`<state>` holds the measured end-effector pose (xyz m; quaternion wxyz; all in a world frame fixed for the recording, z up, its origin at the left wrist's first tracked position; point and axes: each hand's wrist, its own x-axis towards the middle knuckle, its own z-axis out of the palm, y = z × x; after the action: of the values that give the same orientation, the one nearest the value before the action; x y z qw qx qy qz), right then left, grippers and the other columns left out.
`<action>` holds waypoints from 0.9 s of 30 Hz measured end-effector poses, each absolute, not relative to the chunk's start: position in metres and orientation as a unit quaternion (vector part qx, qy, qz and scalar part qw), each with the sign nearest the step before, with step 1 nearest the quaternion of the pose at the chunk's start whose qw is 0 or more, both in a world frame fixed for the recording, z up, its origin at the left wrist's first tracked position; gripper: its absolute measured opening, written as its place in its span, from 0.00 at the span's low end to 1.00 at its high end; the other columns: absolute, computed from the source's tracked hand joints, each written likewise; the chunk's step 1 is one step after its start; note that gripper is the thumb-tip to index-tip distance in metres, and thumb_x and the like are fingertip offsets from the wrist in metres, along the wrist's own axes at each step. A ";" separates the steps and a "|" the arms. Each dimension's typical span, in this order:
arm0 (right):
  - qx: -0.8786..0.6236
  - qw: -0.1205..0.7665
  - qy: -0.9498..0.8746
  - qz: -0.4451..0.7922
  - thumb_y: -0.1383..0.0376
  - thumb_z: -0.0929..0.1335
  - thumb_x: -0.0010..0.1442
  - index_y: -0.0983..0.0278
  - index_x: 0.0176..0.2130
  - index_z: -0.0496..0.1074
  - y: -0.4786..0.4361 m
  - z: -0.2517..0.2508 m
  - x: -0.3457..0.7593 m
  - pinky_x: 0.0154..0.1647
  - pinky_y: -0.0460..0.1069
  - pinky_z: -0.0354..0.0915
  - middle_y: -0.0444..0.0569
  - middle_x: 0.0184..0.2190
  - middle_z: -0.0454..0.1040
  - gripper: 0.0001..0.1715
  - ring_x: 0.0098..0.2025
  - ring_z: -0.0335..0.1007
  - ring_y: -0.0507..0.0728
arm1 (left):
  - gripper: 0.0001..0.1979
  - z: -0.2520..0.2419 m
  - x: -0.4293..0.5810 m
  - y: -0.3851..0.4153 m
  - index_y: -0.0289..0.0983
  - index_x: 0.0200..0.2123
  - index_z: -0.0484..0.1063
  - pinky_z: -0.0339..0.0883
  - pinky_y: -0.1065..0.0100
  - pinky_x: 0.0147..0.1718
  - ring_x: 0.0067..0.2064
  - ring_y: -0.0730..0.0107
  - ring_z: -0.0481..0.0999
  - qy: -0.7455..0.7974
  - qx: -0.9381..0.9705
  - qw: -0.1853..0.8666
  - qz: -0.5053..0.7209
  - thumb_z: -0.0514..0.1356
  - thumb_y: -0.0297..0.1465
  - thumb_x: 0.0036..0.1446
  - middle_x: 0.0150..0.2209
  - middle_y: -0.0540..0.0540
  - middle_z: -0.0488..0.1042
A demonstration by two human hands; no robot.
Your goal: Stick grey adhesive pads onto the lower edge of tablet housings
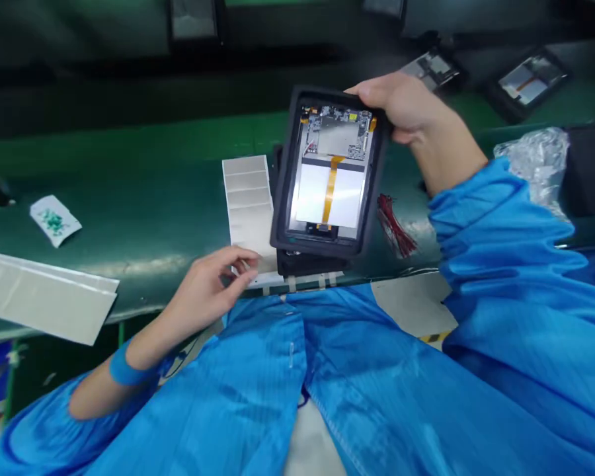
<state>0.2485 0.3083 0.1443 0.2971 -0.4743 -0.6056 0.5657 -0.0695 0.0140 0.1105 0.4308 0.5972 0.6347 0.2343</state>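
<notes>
My right hand (401,106) grips the upper right corner of an opened tablet (333,192) in a black frame. A circuit board, a silver battery and an orange ribbon cable show inside it. Beneath this tablet, another black frame (310,264) is mostly hidden. To its left a sheet of silvery adhesive strips (248,205) lies on the green bench. Over the lower end of that sheet is my left hand (223,277), its thumb and index finger curled close together. Whether anything small sits between those fingertips I cannot make out.
A bundle of red and black wires (395,228) lies right of the tablet. Clear plastic wrap (535,165) is farther right. More opened tablets (528,82) rest along the back. At left are long pale sheets (44,291) and a paper with green bits (54,220).
</notes>
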 end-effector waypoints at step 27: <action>-0.172 0.243 -0.949 0.099 0.67 0.66 0.77 0.60 0.56 0.80 0.022 0.032 0.117 0.48 0.56 0.69 0.57 0.56 0.82 0.15 0.53 0.72 0.61 | 0.33 -0.004 -0.114 -0.092 0.43 0.67 0.65 0.83 0.53 0.48 0.49 0.53 0.87 0.521 0.205 0.588 0.584 0.71 0.49 0.67 0.48 0.41 0.84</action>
<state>0.1174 0.0215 0.0321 0.2432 -0.1724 -0.9494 0.0991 -0.1139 -0.0921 -0.0036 0.5876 0.2048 0.5207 0.5844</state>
